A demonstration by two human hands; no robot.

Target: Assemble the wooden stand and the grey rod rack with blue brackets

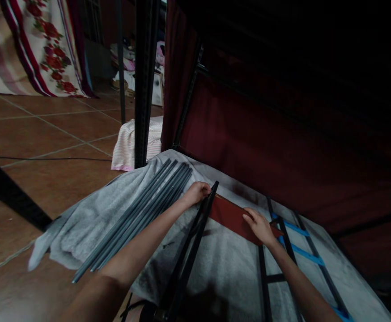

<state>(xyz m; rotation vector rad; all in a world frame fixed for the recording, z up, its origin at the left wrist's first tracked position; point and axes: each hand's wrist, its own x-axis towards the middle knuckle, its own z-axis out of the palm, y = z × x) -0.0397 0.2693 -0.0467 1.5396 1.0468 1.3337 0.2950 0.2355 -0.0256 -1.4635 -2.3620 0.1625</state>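
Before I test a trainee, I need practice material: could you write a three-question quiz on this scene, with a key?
1. True or false: the grey rods lie on the grey cloth.
2. Which thing does the right hand hold? A) a grey rod; B) the red-brown board; C) the striped cloth.
3. Fill in the colour: the strips across the black frame at the picture's right are ____.

Key: 1. True. 2. B. 3. Blue.
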